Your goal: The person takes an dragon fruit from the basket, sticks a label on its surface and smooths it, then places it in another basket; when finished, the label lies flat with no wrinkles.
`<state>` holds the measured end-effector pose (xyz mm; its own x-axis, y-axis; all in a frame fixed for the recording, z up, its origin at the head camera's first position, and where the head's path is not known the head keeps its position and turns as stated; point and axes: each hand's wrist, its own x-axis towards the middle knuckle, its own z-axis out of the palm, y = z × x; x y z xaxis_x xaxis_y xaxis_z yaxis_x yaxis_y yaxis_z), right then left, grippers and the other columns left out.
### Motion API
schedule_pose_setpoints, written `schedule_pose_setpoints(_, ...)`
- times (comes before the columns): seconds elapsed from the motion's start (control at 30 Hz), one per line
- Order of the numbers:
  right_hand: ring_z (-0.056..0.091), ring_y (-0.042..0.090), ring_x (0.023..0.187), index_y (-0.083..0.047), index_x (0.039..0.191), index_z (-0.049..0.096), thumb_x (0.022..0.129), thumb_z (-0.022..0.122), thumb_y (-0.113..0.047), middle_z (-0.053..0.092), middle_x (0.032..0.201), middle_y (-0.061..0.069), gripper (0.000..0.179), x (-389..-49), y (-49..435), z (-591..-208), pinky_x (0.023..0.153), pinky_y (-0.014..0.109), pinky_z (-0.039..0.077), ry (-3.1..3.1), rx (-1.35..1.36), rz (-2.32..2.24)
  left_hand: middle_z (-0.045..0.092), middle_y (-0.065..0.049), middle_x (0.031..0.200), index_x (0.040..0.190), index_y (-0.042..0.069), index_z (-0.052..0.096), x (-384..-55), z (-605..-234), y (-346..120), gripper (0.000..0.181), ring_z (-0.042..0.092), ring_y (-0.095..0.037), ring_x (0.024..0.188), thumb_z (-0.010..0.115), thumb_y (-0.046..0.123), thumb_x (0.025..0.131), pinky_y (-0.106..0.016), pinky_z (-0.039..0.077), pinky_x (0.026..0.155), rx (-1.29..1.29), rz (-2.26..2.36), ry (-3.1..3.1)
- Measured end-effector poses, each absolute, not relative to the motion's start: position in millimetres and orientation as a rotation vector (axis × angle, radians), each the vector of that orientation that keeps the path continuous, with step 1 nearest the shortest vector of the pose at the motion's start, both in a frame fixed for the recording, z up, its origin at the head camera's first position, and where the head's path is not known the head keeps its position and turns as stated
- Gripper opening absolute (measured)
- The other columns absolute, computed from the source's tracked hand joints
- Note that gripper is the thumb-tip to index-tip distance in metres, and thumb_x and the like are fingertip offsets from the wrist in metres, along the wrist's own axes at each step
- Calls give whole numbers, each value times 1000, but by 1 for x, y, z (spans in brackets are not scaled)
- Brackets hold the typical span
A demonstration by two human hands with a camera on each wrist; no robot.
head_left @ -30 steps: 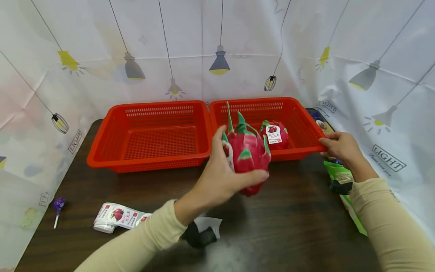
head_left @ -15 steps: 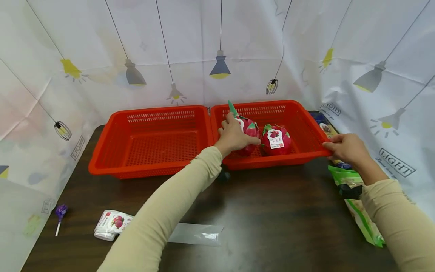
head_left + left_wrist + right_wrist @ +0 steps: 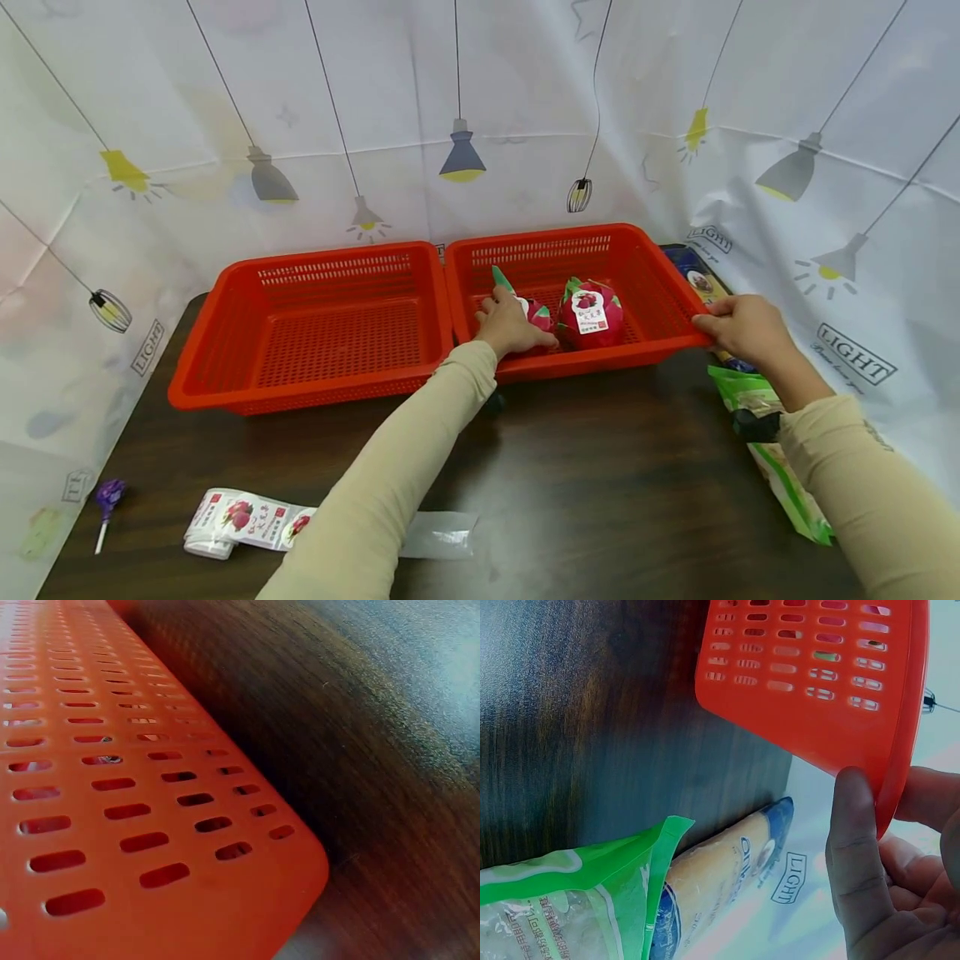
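My left hand (image 3: 510,323) reaches into the right red basket (image 3: 540,243) and holds a dragon fruit (image 3: 537,312) low inside it, partly hidden by the fingers. Beside it lies a second dragon fruit (image 3: 606,320) with a white printed label facing up. My right hand (image 3: 750,329) pinches the basket's right front corner. In the right wrist view, thumb and fingers (image 3: 855,840) grip either side of the basket rim (image 3: 900,750). The left wrist view shows only the slotted basket wall (image 3: 150,840) and the tabletop, not the hand.
Another red basket (image 3: 315,392) stands against this one on the left. A label roll (image 3: 213,533) with its strip (image 3: 442,535) lies in front, near a purple lollipop (image 3: 110,496). A green bag (image 3: 787,483) and a blue package (image 3: 686,260) lie at the right.
My left hand has carried the dragon fruit from above the table forward and down into the right basket. The right hand keeps its grip on the corner. The head view has shifted slightly.
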<state>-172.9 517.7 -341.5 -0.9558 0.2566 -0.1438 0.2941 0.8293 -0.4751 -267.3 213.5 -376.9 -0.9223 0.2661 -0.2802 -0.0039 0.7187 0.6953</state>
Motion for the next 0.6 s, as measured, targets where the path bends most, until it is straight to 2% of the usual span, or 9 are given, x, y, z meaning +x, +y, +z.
schedule_pose_setpoints(0.23,68,15,58,19,116,62,102,58,-20,73,76,13,41,-173,519,-340,55,28,56,2930,428,-808,29,-19,159,155,10,17,-267,-379,216,107,28,-39,147,86,37,77,-54,41,116,198,1040,2558)
schedule_pose_setpoints(0.47,68,15,59,19,115,62,102,58,-21,73,77,18,42,-178,521,-345,55,29,56,2923,401,-779,23,-19,164,158,12,13,-268,-382,216,111,23,-41,152,85,39,79,-57,36,119,190,1033,2561)
schedule_pose_setpoints(0.6,68,15,59,19,115,62,102,58,-21,72,73,11,43,-182,522,-349,55,31,57,2927,387,-756,21,-20,166,161,12,6,-270,-384,216,117,23,-42,152,84,41,80,-57,35,120,199,995,2584)
